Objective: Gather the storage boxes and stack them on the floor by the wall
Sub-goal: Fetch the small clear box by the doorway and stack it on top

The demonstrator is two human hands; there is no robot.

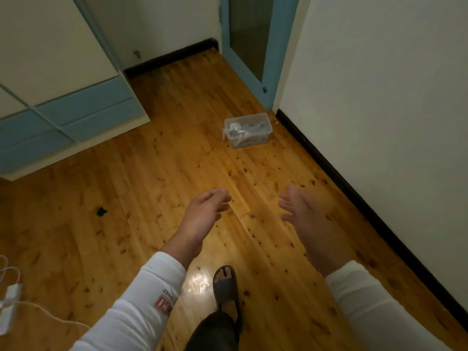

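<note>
A small clear plastic storage box [248, 129] with pale items inside sits on the wooden floor, close to the white wall [379, 97] and the corner of the blue door frame. My left hand [202, 211] and my right hand [301, 211] are both stretched out in front of me, well short of the box, fingers apart and holding nothing. White sleeves cover both forearms.
A blue and white cabinet [76, 115] stands at the left. A blue-framed glass door [250, 41] is at the back. White cables and a power adapter [10, 300] lie at the lower left. A dark scrap [101, 211] lies on the floor. My sandalled foot [225, 287] is below.
</note>
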